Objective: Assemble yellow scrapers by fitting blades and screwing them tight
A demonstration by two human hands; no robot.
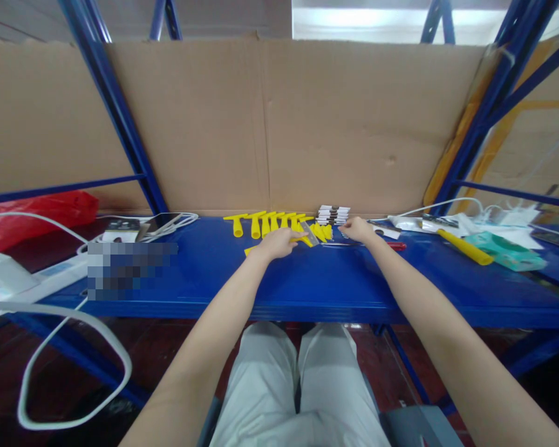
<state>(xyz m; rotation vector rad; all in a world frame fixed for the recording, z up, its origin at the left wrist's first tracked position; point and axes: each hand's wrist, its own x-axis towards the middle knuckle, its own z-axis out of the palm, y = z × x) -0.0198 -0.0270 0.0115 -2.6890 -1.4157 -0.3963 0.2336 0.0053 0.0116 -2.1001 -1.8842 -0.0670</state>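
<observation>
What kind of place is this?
It looks like a small workshop, maybe for putting things together: there's a blue metal workbench, a row of matching yellow T-shaped pieces, and a red-handled tool.

Smooth plastic and painted metal, backed by matt cardboard.
Below the left grip (278, 243) and right grip (358, 230), the desk (317, 285) looks like painted metal, smooth and softly glossy. Just beyond the left grip, the T-shaped handles (237, 228) look like smooth plastic. Behind both grips, the cardboard panel (190, 124) is matt, lightly creased. Well left of the left grip, the red bag (37, 211) is shiny, crumpled plastic. Nearer the body than either grip, the trousers (270, 379) are matt, wrinkled cloth.
</observation>
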